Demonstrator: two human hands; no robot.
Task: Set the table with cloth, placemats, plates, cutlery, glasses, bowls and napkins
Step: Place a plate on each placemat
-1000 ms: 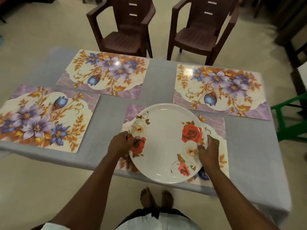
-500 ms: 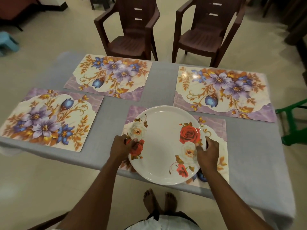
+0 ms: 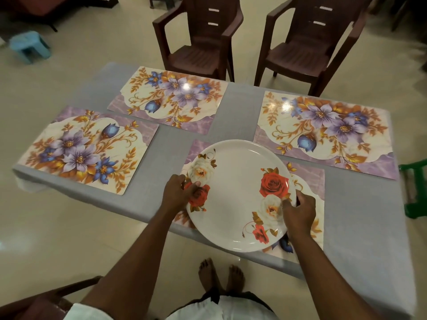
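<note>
There is one view, from the head camera, looking down at the table.

The step in hand looks like putting down the first plate. The grey cloth point(image 3: 242, 116) is on the table, and four mats lie on it. No cutlery, glasses, bowls or napkins show yet, so most of the job is not done.

The plate point(image 3: 235, 192) is big and white with red and white roses. It sits in the lower middle of the frame, over the near mat point(image 3: 309, 179). Its near edge sticks out past the edge of the table. I cannot tell if it lies flat on the mat or is held just above it.

The left hand point(image 3: 176, 194) comes up from the bottom of the frame and holds the plate's left rim. Its thumb lies on top, by a red rose, and its fingers curl under the edge. The right hand point(image 3: 300, 212) holds the right rim the same way, with its fingers curled over the edge by a white rose. Both arms reach forward and are nearly straight.

Next, I think the plate needs a small push away from the person, so it sits in the middle of the mat. Then both hands can let go.

The other three mats are bare: one at the left point(image 3: 85, 151), one at the upper middle point(image 3: 171, 98) and one at the right point(image 3: 323, 132). Each one needs a plate too.

Two brown chairs point(image 3: 198, 42) stand past the far side of the table, at the top of the frame.
</note>
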